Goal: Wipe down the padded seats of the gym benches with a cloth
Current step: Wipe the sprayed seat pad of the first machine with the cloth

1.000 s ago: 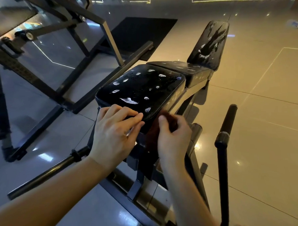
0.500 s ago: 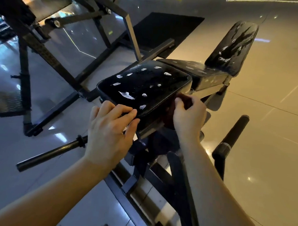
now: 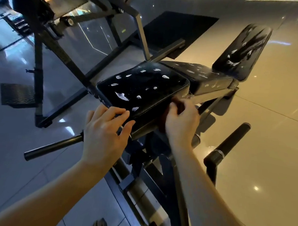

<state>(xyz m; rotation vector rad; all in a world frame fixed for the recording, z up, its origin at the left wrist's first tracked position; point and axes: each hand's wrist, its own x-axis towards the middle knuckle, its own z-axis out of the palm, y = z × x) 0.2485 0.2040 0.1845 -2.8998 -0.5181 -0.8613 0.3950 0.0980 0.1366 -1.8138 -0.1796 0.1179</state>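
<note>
A: Where was the cloth [image 3: 178,105]?
B: Bunched in the right hand [image 3: 181,124], fingers curled round it, pressed against the side edge of the seat [image 3: 145,89].
A: And the left hand [image 3: 103,133]?
B: Just beside it, fingers nearly straight, lying on the seat's near corner, holding nothing. White smears [image 3: 121,95] dotted it ahead of both hands.

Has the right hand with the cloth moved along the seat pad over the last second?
Yes. The right hand, holding the cloth, has slid from the seat pad near corner along its right edge, toward the middle pad.
</note>
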